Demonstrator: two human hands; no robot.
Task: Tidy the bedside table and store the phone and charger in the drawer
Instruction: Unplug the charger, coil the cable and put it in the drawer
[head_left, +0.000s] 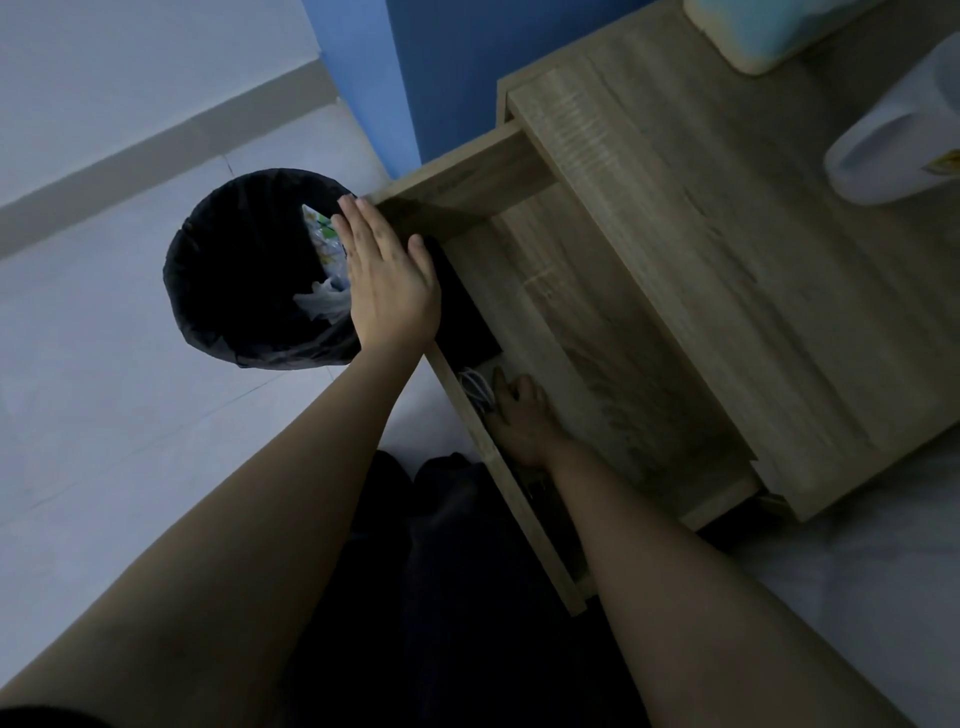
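The wooden bedside table (727, 218) has its drawer (623, 364) pulled out toward me. A dark phone (467, 317) lies flat inside along the drawer's front wall. A coiled white charger cable (475, 387) sits just below it. My left hand (387, 280) is flat and open against the drawer's front panel, fingers together, holding nothing. My right hand (522, 415) reaches down inside the drawer beside the cable, fingers curled on the drawer floor; whether it touches the cable is unclear.
A black-lined waste bin (249, 270) with wrappers and tissue stands on the floor left of the drawer. A white mug (893, 150) and a pale tissue box (769, 31) sit on the tabletop. A blue wall (441, 67) is behind. My dark-clothed legs are below.
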